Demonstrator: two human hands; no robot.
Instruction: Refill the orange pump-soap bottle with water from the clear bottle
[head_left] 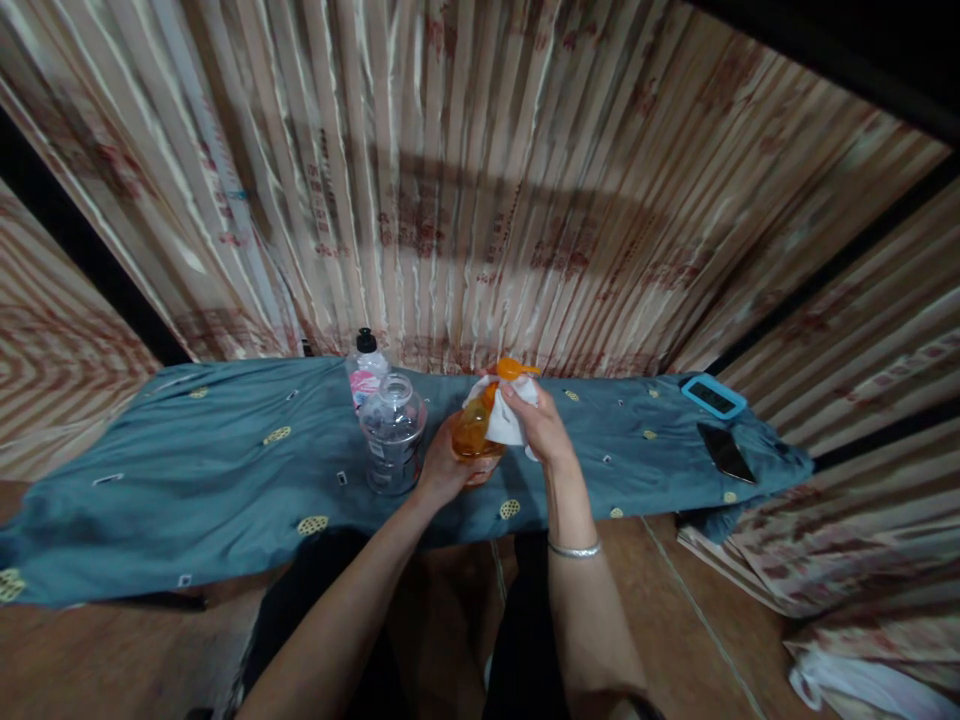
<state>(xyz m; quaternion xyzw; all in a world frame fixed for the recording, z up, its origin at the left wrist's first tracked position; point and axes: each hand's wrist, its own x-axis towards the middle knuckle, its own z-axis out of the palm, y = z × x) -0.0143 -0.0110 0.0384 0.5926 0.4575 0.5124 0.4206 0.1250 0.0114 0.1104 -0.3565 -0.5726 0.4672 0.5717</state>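
An amber pump bottle point(472, 432) with an orange pump head point(511, 369) is tilted to the right above the cloth-covered table. My left hand point(444, 468) is wrapped round its lower body. A white tissue or cloth point(508, 420) lies against the bottle's upper part, and my right hand point(541, 422) pinches it there, just under the pump head. To the left of my left hand stands a clear, wide plastic bottle point(394, 440) with an uncovered mouth. Behind it is a clear bottle with a black cap and pink label point(366, 378).
The table wears a teal patterned cloth point(225, 450). At its right end lie a blue-framed device with a dark screen point(712, 397) and a black phone point(725, 453). A pleated, patterned curtain point(450, 200) hangs right behind the table, with dark frame bars at the sides.
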